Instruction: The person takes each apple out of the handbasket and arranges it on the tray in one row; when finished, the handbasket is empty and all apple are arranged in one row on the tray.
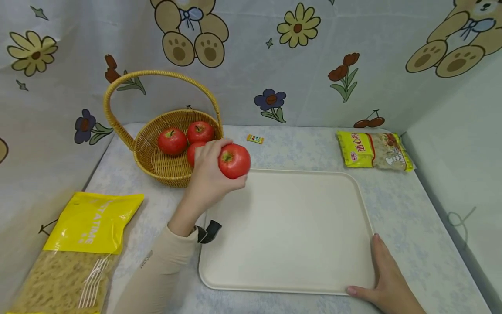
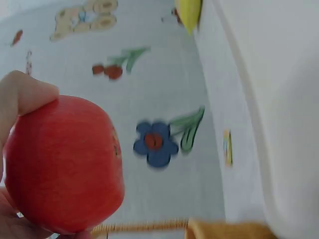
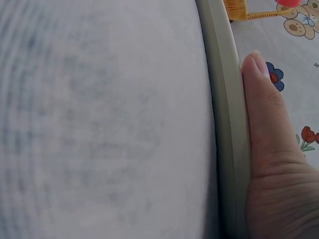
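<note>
My left hand (image 1: 210, 172) grips a red apple (image 1: 235, 162), raised between the wicker basket and the tray. In the left wrist view the thumb and fingers wrap the same apple (image 2: 65, 164). Three more red apples (image 1: 172, 141) are visible in the yellow wicker basket (image 1: 164, 174), one partly hidden behind the hand. A white rectangular tray (image 1: 290, 231) lies flat on the table. My right hand (image 1: 388, 279) spans its near right corner, fingers straight along the right side and thumb at the front rim. The right wrist view shows the thumb (image 3: 271, 114) lying along the tray's edge (image 3: 232, 114).
A large yellow-topped bag of pasta-like pieces (image 1: 78, 257) lies at the left. At the back right is a yellow snack packet (image 1: 374, 150). One small wrapped candy (image 1: 255, 139) sits behind the tray. A patterned cloth (image 1: 235, 78) hangs along the back.
</note>
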Tool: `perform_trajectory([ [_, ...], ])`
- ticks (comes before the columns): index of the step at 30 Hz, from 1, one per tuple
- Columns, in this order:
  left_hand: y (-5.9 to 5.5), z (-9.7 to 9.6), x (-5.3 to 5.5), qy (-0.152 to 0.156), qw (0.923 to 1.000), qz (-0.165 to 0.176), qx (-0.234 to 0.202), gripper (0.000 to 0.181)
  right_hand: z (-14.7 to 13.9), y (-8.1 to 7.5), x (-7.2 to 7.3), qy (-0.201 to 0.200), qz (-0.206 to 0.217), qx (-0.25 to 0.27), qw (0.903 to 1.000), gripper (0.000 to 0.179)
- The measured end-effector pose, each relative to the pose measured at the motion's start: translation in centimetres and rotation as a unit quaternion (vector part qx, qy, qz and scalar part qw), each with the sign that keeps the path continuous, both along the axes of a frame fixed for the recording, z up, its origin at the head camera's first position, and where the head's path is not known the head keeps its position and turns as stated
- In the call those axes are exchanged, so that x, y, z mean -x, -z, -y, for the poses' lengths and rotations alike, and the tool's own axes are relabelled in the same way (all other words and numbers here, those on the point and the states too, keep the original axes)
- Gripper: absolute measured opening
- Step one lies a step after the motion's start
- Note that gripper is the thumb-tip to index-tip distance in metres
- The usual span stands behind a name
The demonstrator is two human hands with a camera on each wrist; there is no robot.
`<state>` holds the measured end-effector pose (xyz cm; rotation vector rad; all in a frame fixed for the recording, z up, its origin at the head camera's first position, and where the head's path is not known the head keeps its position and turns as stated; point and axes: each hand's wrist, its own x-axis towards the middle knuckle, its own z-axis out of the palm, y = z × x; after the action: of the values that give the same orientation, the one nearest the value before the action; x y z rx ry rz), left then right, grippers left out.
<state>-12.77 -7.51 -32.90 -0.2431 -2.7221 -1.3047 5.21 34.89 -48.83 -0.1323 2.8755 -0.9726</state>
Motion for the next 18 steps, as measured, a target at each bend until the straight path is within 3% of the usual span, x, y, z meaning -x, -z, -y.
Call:
perform_trajectory([
  [5, 1.4, -4.5, -0.2, 0.065, 0.9968, 0.038, -0.029, 0.074, 0.0, -0.1, -0.1, 0.000, -0.006, -0.002, 1.0000, 0.147],
  [9, 2.9, -8.3, -0.2, 0.126, 0.9895, 0.063, -0.035, 0.074, 0.1, -0.1, -0.1, 0.003, -0.002, -0.002, 1.0000, 0.147],
  [18, 6.3, -16.7, 0.2, 0.278, 0.9576, 0.074, -0.002, 0.076, 0.2, -0.8, 0.2, 0.034, 0.073, -0.029, 0.9963, 0.147],
])
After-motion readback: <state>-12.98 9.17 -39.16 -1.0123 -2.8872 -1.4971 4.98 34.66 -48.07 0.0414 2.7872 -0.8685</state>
